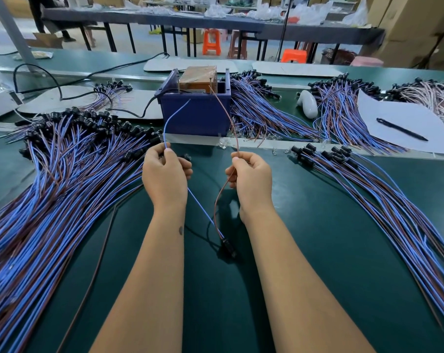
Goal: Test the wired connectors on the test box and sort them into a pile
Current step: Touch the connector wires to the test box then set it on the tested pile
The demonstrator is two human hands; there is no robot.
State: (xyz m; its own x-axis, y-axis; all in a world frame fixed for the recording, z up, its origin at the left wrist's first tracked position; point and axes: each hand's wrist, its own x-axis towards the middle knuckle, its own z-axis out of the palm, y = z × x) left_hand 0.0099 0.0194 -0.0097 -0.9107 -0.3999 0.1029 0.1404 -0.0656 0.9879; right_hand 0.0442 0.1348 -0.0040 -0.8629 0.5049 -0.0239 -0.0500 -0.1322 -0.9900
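**Blue and brown leads raised toward the test box**

Blue and brown wires fan across the green table (305,250) in thick heaps. Farthest left lies the big pile (63,179), its black connector ends pointing away from the person. It is probably either stock waiting or the sorted heap; the picture does not settle which.

Next comes the left hand (165,171), its finger and thumb pinched on the blue wire (174,115), which rises and arcs toward the test box (195,108). Its bare tip hangs just in front of the box's near wall, not plainly touching anything. A black cable (129,112) runs in from the left to the box.

Between the forearms, the black connector (228,247) of this same harness rests on the table, with both leads running up from it to the hands. Splitting the leads this way lets each tip reach its own contact.

The right hand (250,174) pinches the brown wire (227,115), which climbs to the upright pin at the back of the box, in front of an orange block (198,77). Whether it makes contact cannot be told.

Right of the box lies another bundle (261,110), then a white handheld device (308,103), a smaller pile (368,189) near the right arm, and a sheet of paper (404,123) with a pen (401,129) on it. Nothing blocks the path to the box, though loose leads crowd its right side and could snag.
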